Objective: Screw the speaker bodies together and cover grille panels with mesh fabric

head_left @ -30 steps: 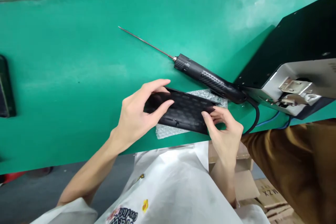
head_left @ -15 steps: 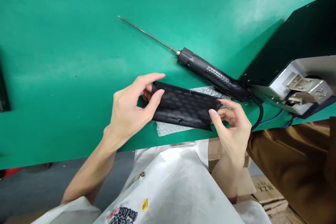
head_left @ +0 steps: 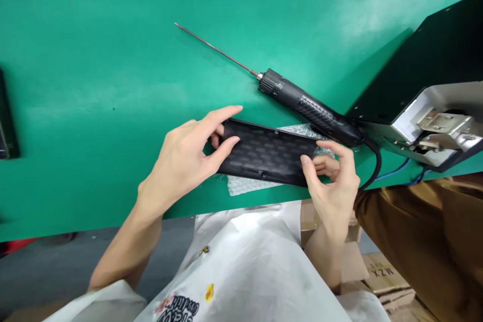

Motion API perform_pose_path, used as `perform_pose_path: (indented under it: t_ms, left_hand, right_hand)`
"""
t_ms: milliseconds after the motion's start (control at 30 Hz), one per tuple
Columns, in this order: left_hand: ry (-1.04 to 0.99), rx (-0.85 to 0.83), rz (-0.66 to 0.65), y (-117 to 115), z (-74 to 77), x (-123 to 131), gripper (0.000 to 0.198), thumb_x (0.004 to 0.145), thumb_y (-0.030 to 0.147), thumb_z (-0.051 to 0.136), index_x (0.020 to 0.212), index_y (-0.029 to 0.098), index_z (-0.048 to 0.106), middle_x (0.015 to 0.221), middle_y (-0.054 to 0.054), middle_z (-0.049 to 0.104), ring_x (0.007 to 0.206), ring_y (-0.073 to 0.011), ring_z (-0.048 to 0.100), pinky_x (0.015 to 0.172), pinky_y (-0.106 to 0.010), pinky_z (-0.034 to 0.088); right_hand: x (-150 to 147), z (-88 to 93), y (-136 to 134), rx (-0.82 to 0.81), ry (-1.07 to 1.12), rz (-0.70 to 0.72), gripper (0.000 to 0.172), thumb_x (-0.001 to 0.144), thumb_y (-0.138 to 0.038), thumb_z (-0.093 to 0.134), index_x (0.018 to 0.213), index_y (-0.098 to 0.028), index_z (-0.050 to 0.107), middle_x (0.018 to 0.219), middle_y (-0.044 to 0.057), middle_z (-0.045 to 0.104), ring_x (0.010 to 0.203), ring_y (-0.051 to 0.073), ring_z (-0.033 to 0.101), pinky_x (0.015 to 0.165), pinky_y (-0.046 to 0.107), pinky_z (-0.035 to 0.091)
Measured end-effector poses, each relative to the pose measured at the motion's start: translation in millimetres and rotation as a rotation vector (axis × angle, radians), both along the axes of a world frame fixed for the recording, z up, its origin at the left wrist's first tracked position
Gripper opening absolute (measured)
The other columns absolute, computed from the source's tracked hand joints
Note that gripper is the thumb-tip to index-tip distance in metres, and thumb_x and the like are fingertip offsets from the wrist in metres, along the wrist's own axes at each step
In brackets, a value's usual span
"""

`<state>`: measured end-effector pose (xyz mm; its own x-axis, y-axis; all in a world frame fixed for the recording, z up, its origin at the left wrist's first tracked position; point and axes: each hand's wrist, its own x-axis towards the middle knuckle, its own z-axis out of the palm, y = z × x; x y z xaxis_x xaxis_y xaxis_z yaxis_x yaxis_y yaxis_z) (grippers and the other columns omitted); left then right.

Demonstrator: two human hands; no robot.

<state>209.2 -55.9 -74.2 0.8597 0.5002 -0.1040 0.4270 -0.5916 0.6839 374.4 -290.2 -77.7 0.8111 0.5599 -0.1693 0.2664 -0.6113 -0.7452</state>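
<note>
Between my two hands is a black plastic cover [head_left: 268,153], a long shallow shell with its hollow side facing up and small slots along its edges. My left hand [head_left: 188,148] grips its left end, thumb on the inner face and other fingers partly hidden behind. At the right end my right hand [head_left: 332,178] pinches it between thumb and fingers. Under the cover a sheet of bubble wrap [head_left: 245,186] lies on the green table mat [head_left: 94,60]. Just beyond the cover rests a black electric screwdriver [head_left: 309,105] with a long thin bit pointing up and left.
A black machine with a metal mechanism [head_left: 426,75] stands at the right, beside a black cable [head_left: 375,161] and blue wires. A dark object [head_left: 6,121] sits at the left edge. Cardboard boxes [head_left: 381,271] and brown cloth [head_left: 415,231] are below the table edge at right.
The cover has tilted slightly, so its inner face shows a little differently. Both hands keep their hold on its ends. The whole view has shifted a little.
</note>
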Motion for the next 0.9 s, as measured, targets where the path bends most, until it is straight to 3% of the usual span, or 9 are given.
perform_pose_path:
  t_ms: [400,900]
  left_hand:
    - [0.003,0.188,-0.031,-7.2,-6.2,-10.0,0.05,0.106,0.03,0.069,0.154,0.025,0.056,0.097,0.0,0.07,0.085,-0.0165,0.067,0.086,-0.03,0.053]
    - [-0.073,0.111,0.08,-8.3,-16.4,-11.9,0.05,0.102,0.029,0.074,0.151,0.029,0.06,0.102,0.0,0.073,0.083,-0.0173,0.066,0.088,-0.033,0.055]
  right_hand:
    - [-5.2,-6.1,5.3,-0.039,-0.193,0.027,0.027,0.1,-0.026,0.077,0.124,-0.026,0.065,0.082,-0.008,0.066,0.064,0.007,0.061,0.064,0.021,0.055]
    - [-5.2,-5.4,7.5,-0.073,-0.259,0.052,0.016,0.101,-0.024,0.075,0.116,-0.024,0.07,0.082,-0.005,0.065,0.063,0.008,0.061,0.061,0.022,0.054]
